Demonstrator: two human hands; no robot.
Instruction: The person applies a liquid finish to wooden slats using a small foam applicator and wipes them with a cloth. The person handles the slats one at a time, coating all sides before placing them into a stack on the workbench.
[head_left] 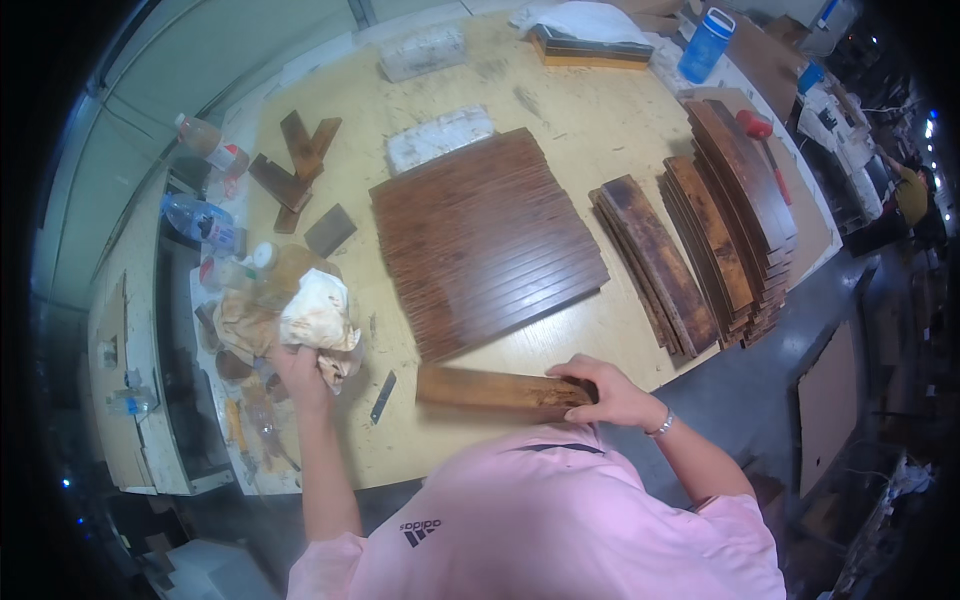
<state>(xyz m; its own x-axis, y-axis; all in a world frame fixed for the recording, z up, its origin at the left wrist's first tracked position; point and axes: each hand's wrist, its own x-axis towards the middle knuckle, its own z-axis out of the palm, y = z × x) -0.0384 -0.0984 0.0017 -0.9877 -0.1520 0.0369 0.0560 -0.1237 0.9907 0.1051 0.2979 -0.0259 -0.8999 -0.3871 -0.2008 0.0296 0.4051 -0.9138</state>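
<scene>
The plank lies crosswise in front of the person, at the near edge of the bench, its long axis running left to right with only a slight slant. The right hand has it by the right end: the grip is pinched there, fingers over the far side and thumb on the nearer side, so nearly the whole length reaches away leftward from that grip. Whether the bench bears any of its weight cannot be told from this view. The left hand is closed around a bunched, stained white cloth, though the folds hide most of its fingertips. The cloth is to the left of the plank's free left end and farther from the person, the two well apart; the left hand is the nearer one to that end, and a knife lies on the bench between them. Just beyond the plank, a broad block of dark boards spreads over the middle of the bench, its near edge close to the plank but apart from it.
</scene>
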